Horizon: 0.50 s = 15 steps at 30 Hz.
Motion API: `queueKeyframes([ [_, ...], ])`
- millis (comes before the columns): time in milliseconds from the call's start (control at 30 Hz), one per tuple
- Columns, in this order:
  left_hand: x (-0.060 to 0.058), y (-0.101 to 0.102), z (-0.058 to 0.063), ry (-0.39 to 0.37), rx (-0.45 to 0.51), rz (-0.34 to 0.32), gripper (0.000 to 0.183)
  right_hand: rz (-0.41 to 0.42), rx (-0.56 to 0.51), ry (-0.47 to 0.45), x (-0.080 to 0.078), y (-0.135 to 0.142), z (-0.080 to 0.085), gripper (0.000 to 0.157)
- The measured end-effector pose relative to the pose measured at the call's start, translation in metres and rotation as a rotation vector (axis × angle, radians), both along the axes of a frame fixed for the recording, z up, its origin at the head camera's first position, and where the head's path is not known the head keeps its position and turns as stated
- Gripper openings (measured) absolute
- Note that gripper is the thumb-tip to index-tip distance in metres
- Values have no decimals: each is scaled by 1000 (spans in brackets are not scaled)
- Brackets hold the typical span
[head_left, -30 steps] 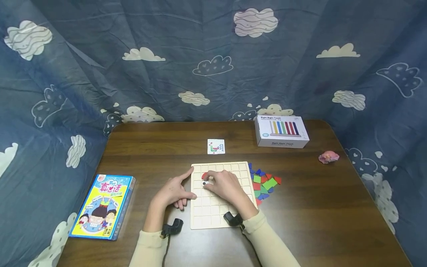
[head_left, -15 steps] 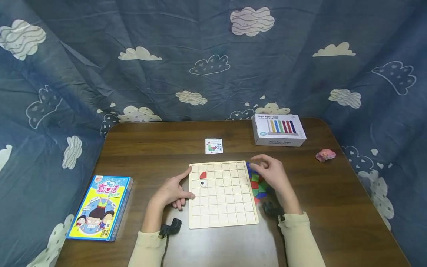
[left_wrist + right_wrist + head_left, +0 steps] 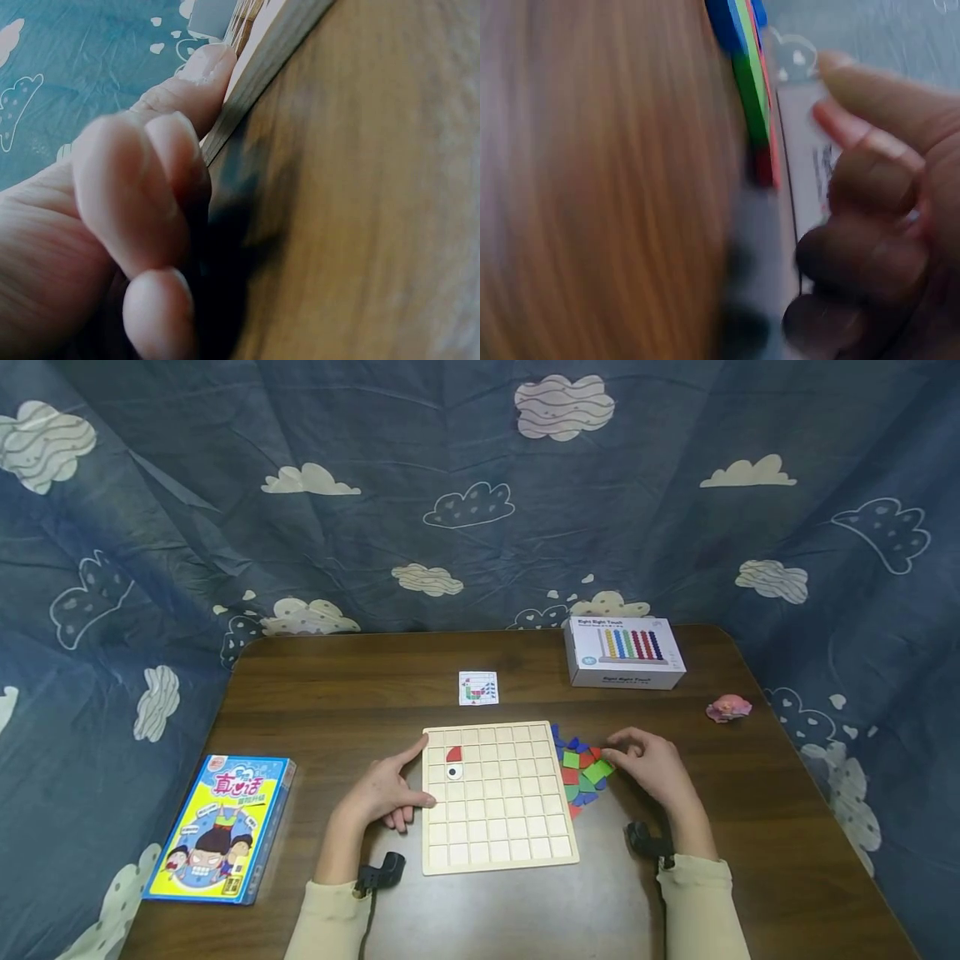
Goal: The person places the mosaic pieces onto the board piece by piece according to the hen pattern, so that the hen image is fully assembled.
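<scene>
A square wooden grid board (image 3: 498,827) lies on the table. On its upper left squares sit a red quarter-round piece (image 3: 454,754) and, directly below, a white piece with a black dot (image 3: 454,772). My left hand (image 3: 382,791) rests index finger and thumb against the board's left edge, other fingers curled in. In the left wrist view the thumb (image 3: 202,71) meets the board's side (image 3: 259,82). My right hand (image 3: 654,767) hovers at the right of a pile of coloured pieces, its fingertips close to a bright green piece (image 3: 597,772), nothing between them.
A small printed pattern card (image 3: 477,688) lies behind the board. A white abacus box (image 3: 626,653) stands at the back, a pink ornament (image 3: 728,708) at the right. On the left lies a blue and yellow game box (image 3: 219,831). A cloud-patterned curtain (image 3: 360,543) surrounds the table.
My right hand has let go of the white dotted piece on the board and moved right, past the pile's far side. The left hand stays at the board's edge.
</scene>
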<state>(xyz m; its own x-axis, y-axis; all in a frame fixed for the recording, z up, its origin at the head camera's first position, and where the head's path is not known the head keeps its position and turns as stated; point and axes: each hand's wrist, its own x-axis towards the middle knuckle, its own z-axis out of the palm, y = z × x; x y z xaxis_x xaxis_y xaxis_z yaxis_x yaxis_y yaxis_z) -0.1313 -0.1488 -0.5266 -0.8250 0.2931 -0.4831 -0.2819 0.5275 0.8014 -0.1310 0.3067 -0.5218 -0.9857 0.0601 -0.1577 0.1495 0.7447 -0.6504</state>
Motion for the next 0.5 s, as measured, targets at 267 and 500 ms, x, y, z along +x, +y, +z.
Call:
queueKeyframes([
  [267, 0, 1, 2, 6, -5, -3, 106, 1, 162, -60, -3, -17, 2, 38],
  [500, 0, 0, 2, 4, -10, 1, 106, 37, 199, -38, -5, -23, 8, 38],
])
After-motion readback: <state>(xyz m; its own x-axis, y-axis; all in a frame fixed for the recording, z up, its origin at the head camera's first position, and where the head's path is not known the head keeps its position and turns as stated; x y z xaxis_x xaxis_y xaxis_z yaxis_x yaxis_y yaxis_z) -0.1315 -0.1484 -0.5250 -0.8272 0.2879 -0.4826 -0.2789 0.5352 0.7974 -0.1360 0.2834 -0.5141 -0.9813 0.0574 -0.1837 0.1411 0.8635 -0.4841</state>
